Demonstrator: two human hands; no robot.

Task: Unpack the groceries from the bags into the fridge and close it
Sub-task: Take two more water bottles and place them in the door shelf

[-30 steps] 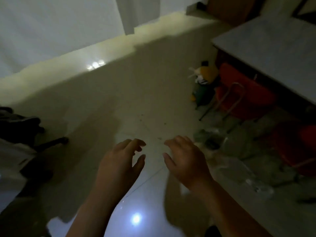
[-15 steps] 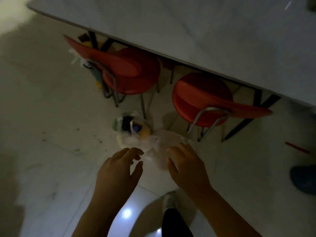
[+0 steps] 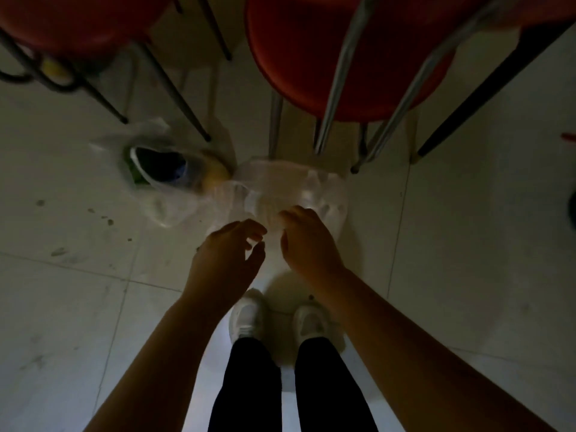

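Two clear plastic grocery bags lie on the pale tiled floor in front of my feet. The left bag [image 3: 156, 169] gapes open and shows dark, blue, green and yellow items inside. The right bag [image 3: 290, 185] is crumpled and pale; its contents are hard to make out. My left hand [image 3: 227, 263] hovers just short of the right bag with curled, spread fingers and holds nothing. My right hand [image 3: 308, 241] is over the right bag's near edge, fingertips at the plastic; whether it grips is unclear. The fridge is out of view.
Two red chairs stand just beyond the bags, the left chair [image 3: 71, 23] and the right chair [image 3: 311, 57], with thin metal legs [image 3: 336, 76] coming down right behind the bags. A dark table leg [image 3: 486, 88] slants at right. My white shoes [image 3: 249, 316] stand below my hands.
The view swung down from the open floor and table to the bags under the chairs. Both hands have come closer to the right bag, and my feet now show.
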